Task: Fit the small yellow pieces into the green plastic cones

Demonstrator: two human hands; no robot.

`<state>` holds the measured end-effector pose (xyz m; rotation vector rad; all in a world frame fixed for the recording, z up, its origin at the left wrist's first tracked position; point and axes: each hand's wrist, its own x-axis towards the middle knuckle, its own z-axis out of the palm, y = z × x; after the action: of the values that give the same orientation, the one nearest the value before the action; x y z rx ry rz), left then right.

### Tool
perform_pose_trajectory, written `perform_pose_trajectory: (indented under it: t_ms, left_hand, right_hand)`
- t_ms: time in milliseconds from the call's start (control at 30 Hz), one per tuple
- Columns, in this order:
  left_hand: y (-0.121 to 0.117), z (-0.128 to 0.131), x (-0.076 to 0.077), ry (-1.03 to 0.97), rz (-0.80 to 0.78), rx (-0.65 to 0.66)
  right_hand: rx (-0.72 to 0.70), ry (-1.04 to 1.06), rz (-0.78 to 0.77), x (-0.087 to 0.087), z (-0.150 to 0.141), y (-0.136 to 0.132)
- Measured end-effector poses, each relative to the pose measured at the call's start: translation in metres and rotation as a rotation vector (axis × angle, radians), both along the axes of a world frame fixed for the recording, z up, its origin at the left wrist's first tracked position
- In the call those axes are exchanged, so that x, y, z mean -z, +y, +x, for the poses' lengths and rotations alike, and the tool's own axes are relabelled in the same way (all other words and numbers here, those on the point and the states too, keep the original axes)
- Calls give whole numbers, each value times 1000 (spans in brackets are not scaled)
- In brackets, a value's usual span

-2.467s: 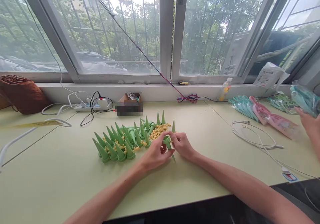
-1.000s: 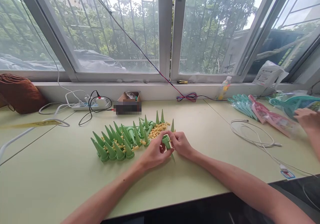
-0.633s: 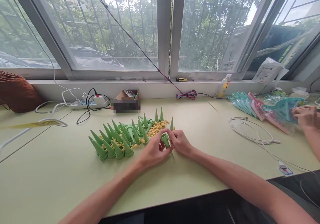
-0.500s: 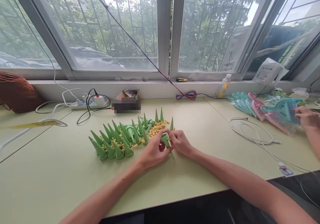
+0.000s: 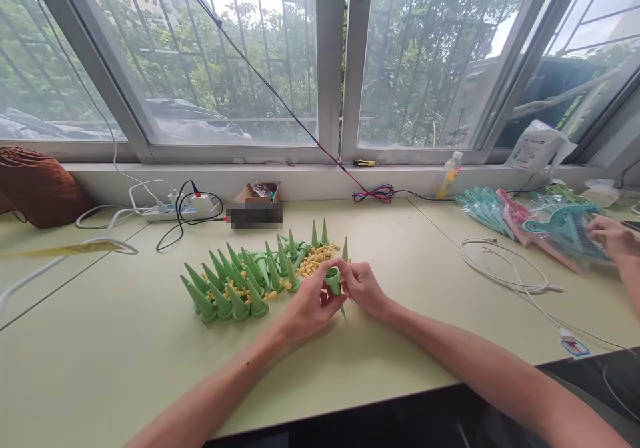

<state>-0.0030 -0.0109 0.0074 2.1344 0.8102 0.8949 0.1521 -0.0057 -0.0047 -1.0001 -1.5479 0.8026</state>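
My left hand (image 5: 313,301) is closed round a green plant-watering spike (image 5: 333,280), its hollow cup facing up and its point down. My right hand (image 5: 366,288) pinches the side of the same spike; any small part between those fingertips is hidden. To the left, several green spikes (image 5: 240,305) stand points up in rows, many with small yellow valves fitted. A pile of loose yellow valves (image 5: 316,259) lies just behind my hands. One more spike (image 5: 345,249) stands upright beyond my right fingers.
At the right, a co-worker's hand (image 5: 614,235) touches a teal dustpan set (image 5: 563,225) beside pink and teal ones in plastic. A white cable (image 5: 505,281) lies coiled nearby. At the back are a power strip (image 5: 165,213), a cardboard box (image 5: 270,193) and a bottle (image 5: 449,178).
The held spike's cup has turned slightly between my hands, which stay in nearly the same place. The co-worker's hand and dustpan have shifted slightly. The whole view has moved a little.
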Motion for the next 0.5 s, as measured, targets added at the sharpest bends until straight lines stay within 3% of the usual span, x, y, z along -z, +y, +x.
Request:
perform_pose_trajectory:
  t_ms: [500]
  left_hand:
    - [-1,1,-3,-15,56,7]
  right_hand:
    - [-4,15,20,-3,-1,-2]
